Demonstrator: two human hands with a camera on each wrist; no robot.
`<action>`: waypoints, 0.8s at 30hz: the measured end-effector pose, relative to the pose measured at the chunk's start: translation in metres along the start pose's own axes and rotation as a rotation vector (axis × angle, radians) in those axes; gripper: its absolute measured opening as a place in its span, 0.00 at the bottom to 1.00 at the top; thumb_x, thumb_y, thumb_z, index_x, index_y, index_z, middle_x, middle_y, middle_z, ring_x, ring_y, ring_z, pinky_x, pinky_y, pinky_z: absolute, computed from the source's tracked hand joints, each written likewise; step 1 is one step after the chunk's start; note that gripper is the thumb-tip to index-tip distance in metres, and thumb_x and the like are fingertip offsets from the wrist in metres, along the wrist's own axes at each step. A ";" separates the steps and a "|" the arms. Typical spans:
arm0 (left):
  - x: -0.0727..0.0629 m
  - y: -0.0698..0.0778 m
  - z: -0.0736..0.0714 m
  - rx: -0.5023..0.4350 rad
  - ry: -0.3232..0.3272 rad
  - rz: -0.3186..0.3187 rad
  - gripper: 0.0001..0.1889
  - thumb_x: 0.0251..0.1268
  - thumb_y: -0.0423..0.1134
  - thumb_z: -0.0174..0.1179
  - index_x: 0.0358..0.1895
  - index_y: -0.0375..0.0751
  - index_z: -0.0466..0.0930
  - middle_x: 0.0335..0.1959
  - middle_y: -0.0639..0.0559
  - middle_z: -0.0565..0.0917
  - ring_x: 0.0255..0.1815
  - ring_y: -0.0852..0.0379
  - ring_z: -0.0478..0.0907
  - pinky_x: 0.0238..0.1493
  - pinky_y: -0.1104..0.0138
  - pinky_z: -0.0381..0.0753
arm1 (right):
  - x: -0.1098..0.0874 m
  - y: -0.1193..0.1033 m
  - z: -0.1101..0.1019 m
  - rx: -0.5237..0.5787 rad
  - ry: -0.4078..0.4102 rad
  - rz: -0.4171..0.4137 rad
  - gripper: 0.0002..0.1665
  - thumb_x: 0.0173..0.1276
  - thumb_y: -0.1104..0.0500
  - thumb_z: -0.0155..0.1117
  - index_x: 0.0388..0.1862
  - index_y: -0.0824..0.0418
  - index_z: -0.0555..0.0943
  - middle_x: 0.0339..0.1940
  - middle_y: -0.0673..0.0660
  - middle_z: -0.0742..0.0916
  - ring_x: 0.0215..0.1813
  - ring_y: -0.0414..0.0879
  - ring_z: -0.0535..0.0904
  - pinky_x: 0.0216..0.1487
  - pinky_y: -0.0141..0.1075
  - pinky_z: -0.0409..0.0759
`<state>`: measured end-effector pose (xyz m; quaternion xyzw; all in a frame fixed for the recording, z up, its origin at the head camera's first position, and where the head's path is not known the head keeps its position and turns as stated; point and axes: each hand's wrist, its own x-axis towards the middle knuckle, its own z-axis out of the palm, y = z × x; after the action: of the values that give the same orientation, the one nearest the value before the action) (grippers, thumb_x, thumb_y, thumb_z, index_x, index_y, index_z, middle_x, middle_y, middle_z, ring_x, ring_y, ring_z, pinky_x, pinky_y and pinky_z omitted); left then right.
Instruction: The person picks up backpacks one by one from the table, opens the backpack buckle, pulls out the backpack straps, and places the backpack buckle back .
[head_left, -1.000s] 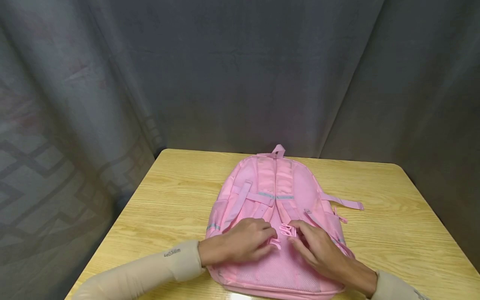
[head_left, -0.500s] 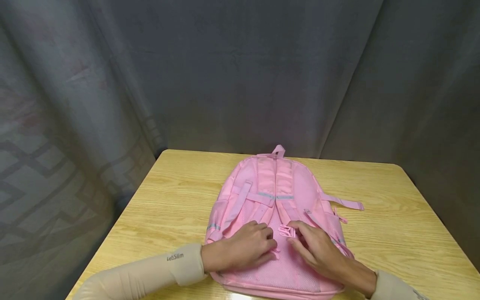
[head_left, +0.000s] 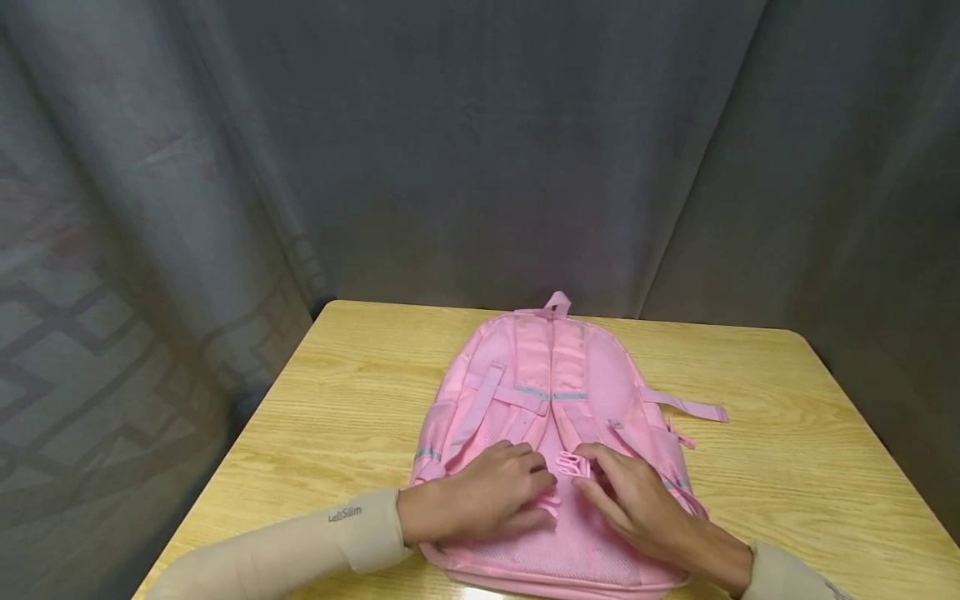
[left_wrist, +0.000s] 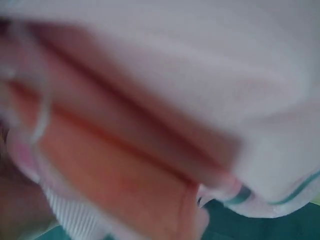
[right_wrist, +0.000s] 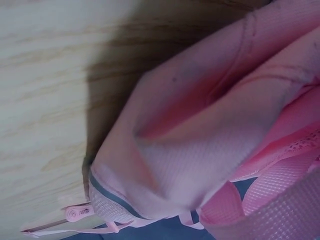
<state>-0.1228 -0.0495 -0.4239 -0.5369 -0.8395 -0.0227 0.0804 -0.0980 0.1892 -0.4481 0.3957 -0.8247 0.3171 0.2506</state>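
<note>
A pink backpack lies on the table with its strap side up and its top loop at the far end. Over its lower back panel, my right hand pinches a pronged pink buckle half, prongs pointing left. Facing it from the left, my left hand has curled fingers and thumb round another pink buckle piece, mostly covered by the fingers. The two pieces are apart, the left one nearer to me. The left wrist view is filled with blurred pale and pink fabric; neither hand's grip shows in the wrist views.
A wood-grain table carries the bag. One loose strap sticks out to the right, with a zip pull beside the bag's side. Another strap lies across the left half. Grey curtains hang behind and beside the table.
My left hand has shifted slightly toward me with its buckle piece, widening the gap to the pronged half. My right hand and the backpack have stayed nearly in place.
</note>
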 end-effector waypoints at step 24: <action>0.016 -0.010 -0.026 -1.058 0.169 -0.400 0.06 0.68 0.41 0.64 0.37 0.43 0.85 0.28 0.53 0.87 0.28 0.66 0.83 0.34 0.73 0.83 | 0.005 -0.005 -0.002 -0.037 -0.038 -0.017 0.16 0.74 0.54 0.61 0.54 0.63 0.78 0.31 0.41 0.79 0.30 0.29 0.69 0.33 0.20 0.70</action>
<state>-0.1355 -0.0426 -0.3952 -0.3313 -0.7898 -0.4973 -0.1383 -0.0961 0.1860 -0.4421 0.4040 -0.8316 0.2922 0.2447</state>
